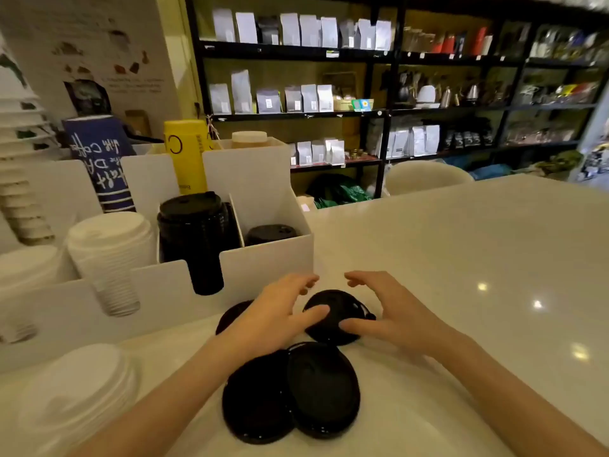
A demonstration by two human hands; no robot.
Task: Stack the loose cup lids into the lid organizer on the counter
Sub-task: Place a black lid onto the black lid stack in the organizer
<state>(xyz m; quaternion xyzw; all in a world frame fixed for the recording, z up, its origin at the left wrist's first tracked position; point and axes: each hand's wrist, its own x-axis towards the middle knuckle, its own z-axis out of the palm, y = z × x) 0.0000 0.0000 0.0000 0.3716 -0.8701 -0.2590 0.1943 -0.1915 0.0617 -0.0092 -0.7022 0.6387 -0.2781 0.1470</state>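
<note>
Black loose lids [336, 316] x4 | hands [273, 311] x2 on 1 | counter [461, 258]

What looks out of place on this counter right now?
Black lids lie loose on the counter instead of in the lid organizer: two overlapping ones nearest the camera, one between the left hand and right hand, one partly hidden. Nothing looks spilled or damaged.

My white counter [461, 258] carries the white organizer [267, 258] at the back left. Just in front of it, loose black lids lie flat: one [339, 311] in the middle, one [230, 316] left of it, and two overlapping lids [290, 394] nearest me. White lids [75, 397] sit near left.
</note>
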